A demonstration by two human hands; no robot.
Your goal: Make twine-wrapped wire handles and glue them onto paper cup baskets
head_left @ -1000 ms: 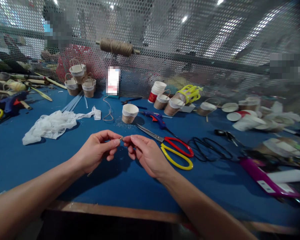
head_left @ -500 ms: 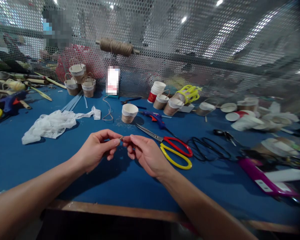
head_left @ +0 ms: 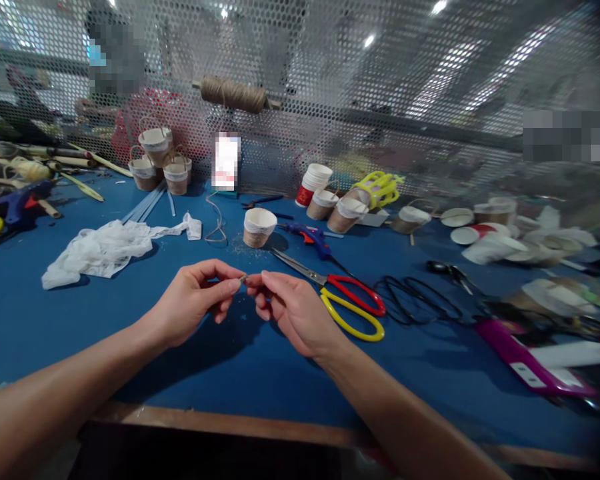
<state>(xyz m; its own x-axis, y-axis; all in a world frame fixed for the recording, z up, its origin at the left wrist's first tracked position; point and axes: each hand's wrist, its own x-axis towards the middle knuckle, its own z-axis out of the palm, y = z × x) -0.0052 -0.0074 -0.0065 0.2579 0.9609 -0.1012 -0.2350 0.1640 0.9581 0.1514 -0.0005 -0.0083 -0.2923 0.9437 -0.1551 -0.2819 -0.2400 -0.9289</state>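
My left hand (head_left: 193, 303) pinches a tiny brown piece (head_left: 243, 279) between thumb and forefinger, low over the blue table. It looks like a bit of twine, but is too small to be sure. My right hand (head_left: 293, 310) closes thumb and finger on the piece's other side, so the fingertips nearly meet. Just beyond them stands a small cup (head_left: 259, 233), wrapped in brown with a white rim. To the right of it lie open scissors (head_left: 316, 276) with one red and one yellow handle, and a blue glue gun (head_left: 321, 245).
White lace (head_left: 97, 250) lies bunched at the left, near handled cups (head_left: 155, 143) stacked at the back. A twine spool (head_left: 234, 93) hangs on the mesh panel (head_left: 300, 40). More cups (head_left: 347, 215), a black cord (head_left: 415, 300) and a purple tool (head_left: 510, 353) are at the right.
Both hands keep the same pinch and have hardly moved. The view has shifted very slightly.
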